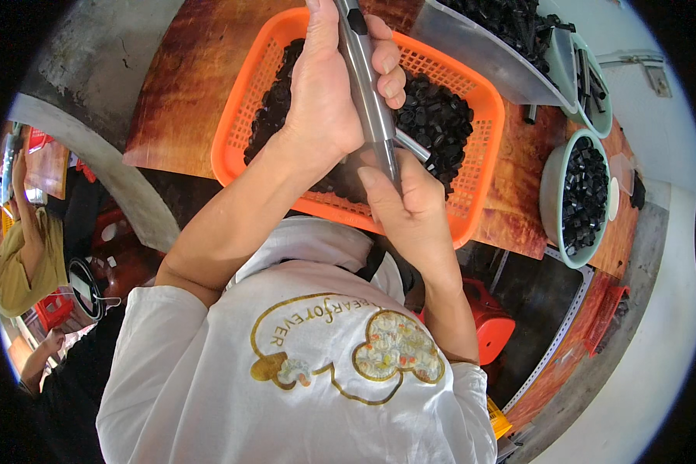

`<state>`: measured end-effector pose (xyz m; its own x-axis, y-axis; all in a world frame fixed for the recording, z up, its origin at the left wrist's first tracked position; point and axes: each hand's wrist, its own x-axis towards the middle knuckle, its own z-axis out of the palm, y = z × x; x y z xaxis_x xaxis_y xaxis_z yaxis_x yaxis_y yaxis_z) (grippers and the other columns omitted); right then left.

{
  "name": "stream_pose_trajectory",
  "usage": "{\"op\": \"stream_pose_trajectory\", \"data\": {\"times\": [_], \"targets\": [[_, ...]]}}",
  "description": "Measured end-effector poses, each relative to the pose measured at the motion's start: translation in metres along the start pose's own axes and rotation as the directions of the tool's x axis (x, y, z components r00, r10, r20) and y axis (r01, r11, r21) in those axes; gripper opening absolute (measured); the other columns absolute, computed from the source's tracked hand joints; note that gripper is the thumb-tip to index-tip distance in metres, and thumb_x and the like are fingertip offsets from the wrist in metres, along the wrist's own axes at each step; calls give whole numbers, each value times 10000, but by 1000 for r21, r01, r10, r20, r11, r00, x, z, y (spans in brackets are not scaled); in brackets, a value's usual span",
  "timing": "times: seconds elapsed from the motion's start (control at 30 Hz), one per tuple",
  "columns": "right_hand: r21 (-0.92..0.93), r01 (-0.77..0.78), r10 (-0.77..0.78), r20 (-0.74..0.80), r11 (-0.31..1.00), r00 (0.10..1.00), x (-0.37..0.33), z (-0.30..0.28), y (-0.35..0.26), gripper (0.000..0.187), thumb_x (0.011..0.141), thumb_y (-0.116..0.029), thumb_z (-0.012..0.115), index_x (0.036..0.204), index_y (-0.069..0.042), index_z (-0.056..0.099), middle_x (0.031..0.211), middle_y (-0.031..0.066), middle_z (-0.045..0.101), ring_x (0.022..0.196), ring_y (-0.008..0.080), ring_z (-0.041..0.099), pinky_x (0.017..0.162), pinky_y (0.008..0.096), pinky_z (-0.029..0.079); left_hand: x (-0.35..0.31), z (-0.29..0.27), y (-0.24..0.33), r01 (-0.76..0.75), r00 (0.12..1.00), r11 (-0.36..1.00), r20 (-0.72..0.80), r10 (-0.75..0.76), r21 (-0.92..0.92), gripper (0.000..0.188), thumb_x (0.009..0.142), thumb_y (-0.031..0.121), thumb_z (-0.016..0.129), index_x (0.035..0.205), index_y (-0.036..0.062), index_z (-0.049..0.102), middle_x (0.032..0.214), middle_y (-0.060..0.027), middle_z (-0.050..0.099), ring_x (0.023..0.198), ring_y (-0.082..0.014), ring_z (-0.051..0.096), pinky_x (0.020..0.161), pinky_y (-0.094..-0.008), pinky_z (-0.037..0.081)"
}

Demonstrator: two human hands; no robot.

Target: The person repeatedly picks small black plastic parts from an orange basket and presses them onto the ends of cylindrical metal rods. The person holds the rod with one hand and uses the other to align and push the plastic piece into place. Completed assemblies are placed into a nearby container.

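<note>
A silver-grey metal tube (367, 85) with a black insert near its top slants over an orange plastic basket (483, 155). My left hand (325, 104) is closed round the tube's upper part, its fingers curling past the far side. Lower down, my right hand (410, 197) grips the tube's narrower end, with the thumb along it. A thinner shiny rod (412, 145) sticks out to the right beside the tube; where its other end goes is hidden. Many small black plastic pieces (433, 116) fill the basket beneath my hands.
The basket stands on a reddish-brown wooden table (174, 100). At the right are a pale green bowl (551, 193) of black pieces, another bowl (605, 116) with tubes, and a translucent bin (487, 58) of black parts. A red stool (491, 321) is below; other people sit at far left.
</note>
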<state>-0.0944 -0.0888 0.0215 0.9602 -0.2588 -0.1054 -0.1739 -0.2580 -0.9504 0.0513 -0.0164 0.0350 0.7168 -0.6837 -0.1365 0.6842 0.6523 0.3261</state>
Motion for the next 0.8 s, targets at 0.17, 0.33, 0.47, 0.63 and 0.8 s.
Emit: {"op": "stream_pose_trajectory", "data": {"times": [0.17,0.33,0.47,0.63,0.8], "targets": [[-182,84,-93,-45,980,995,0,4,2,223,928,-89,628,1085,51,554,765,169,635,654,235,650,600,342,512,-3,0,-1,-16,1000,999,-11,16,29,607,937,695,360,891,124,560,627,-16,485,505,-165,471,463,-294,393],[-336,193,-231,-77,922,970,6,8,5,273,940,-167,613,1001,75,503,649,249,595,606,446,624,512,496,477,-3,4,-1,-40,988,991,-143,58,127,593,951,683,355,873,126,543,619,-15,468,507,-162,453,470,-293,384],[-391,193,-239,-73,900,968,9,9,7,270,936,-168,614,980,72,497,645,259,592,616,463,621,512,516,475,-1,4,-1,-42,984,990,-167,64,133,594,956,681,343,868,125,533,609,-20,460,496,-164,440,465,-298,379],[-270,164,-184,-52,949,982,10,9,3,293,923,-155,630,1025,85,495,693,258,613,660,472,628,552,501,495,-1,-1,0,-30,996,994,-79,38,102,613,946,695,342,877,118,536,592,-32,459,461,-177,436,444,-309,379],[-124,113,-121,-56,986,991,16,5,-2,417,868,-165,703,1123,78,482,815,240,641,771,400,678,643,440,521,-9,-1,-9,99,989,994,-104,-103,-43,661,924,730,331,903,111,565,581,-49,464,456,-193,460,436,-319,392]]}}
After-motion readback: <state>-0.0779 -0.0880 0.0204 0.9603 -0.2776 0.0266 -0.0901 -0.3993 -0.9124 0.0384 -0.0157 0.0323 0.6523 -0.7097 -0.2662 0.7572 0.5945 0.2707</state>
